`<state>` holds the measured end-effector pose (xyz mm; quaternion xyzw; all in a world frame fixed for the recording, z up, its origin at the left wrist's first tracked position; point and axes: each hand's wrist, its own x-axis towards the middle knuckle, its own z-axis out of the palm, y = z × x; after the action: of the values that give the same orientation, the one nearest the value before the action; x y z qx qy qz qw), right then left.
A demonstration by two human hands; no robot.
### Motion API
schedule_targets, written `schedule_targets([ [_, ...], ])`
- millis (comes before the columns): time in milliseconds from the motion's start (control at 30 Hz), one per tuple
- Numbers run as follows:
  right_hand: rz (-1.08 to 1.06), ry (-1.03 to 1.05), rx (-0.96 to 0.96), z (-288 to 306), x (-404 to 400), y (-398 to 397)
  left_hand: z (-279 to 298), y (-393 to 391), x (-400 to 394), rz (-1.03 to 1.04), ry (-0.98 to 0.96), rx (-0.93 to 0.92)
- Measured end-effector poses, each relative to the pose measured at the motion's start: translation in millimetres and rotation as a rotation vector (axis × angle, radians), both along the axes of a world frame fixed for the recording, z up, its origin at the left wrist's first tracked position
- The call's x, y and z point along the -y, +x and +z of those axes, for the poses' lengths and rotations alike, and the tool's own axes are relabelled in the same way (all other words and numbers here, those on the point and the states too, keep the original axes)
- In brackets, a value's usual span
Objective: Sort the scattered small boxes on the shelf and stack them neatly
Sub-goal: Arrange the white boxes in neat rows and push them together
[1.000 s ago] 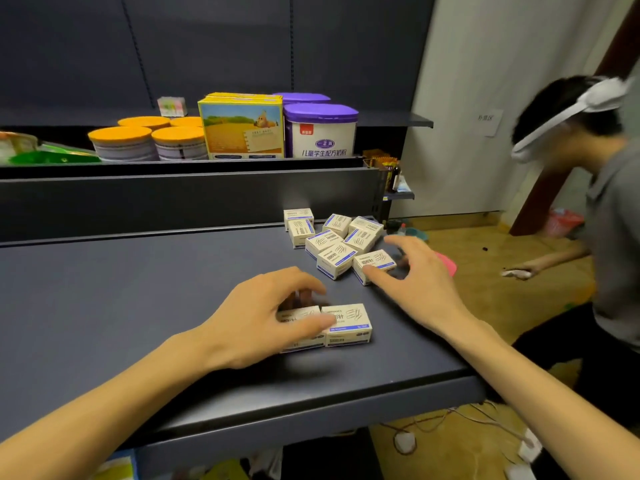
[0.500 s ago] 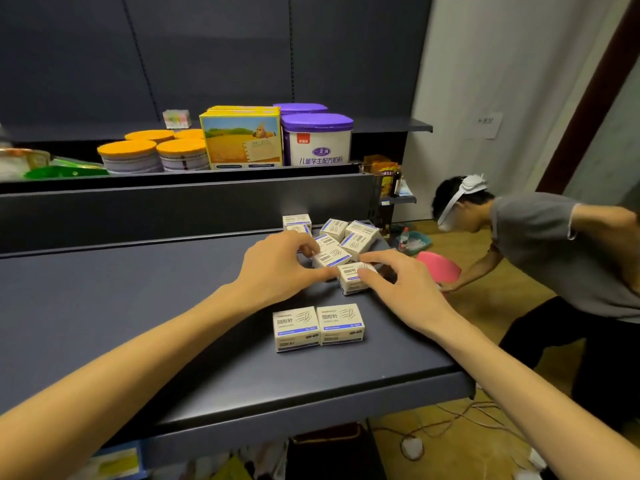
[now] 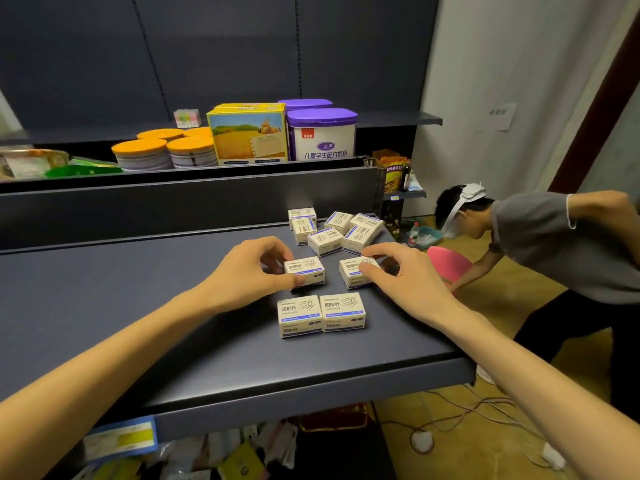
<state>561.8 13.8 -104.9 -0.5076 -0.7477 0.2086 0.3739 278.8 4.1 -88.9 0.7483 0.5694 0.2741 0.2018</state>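
Small white boxes with blue stripes lie on the dark grey shelf (image 3: 138, 306). Two boxes (image 3: 320, 315) sit side by side near the front. My left hand (image 3: 249, 271) grips one box (image 3: 306, 270) between thumb and fingers just behind them. My right hand (image 3: 401, 275) grips another box (image 3: 353, 273) to the right of it. Several loose boxes (image 3: 332, 226) lie scattered at the back right of the shelf, some tilted.
The upper shelf holds orange-lidded tins (image 3: 142, 154), a yellow carton (image 3: 249, 135) and purple-lidded cans (image 3: 322, 133). A person (image 3: 554, 244) bends over to the right, beside the shelf's end. Cables (image 3: 467, 410) lie on the floor below.
My left hand has pulled a box out of the scattered group toward the front pair. My right hand has drawn its box slightly nearer too. The person at right has bent lower.
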Motion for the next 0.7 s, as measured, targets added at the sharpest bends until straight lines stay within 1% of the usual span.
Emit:
schedule_targets([
  [133, 0.044, -0.011, -0.03, -2, 8, -5, -5, -12, 18, -0.059, 0.0, 0.051],
  [267, 0.085, -0.028, -0.042, -4, 16, -11, -3, -9, 31, -0.089, -0.069, 0.111],
  [333, 0.12, -0.075, -0.079, -2, 17, -12, -3, -7, 36, -0.09, -0.072, 0.114],
  [400, 0.147, -0.103, -0.102, -2, 19, -10, -3, -6, 41, -0.092, -0.062, 0.072],
  [467, 0.164, -0.071, -0.048, -3, 21, -9, -4, -4, 46, -0.094, -0.035, 0.009],
  [600, 0.165, 0.003, 0.04, -5, 26, -13, -5, 0, 53, -0.121, -0.006, -0.051],
  [700, 0.187, 0.052, 0.101, -6, 27, -16, -6, 2, 56, -0.132, -0.04, -0.02],
])
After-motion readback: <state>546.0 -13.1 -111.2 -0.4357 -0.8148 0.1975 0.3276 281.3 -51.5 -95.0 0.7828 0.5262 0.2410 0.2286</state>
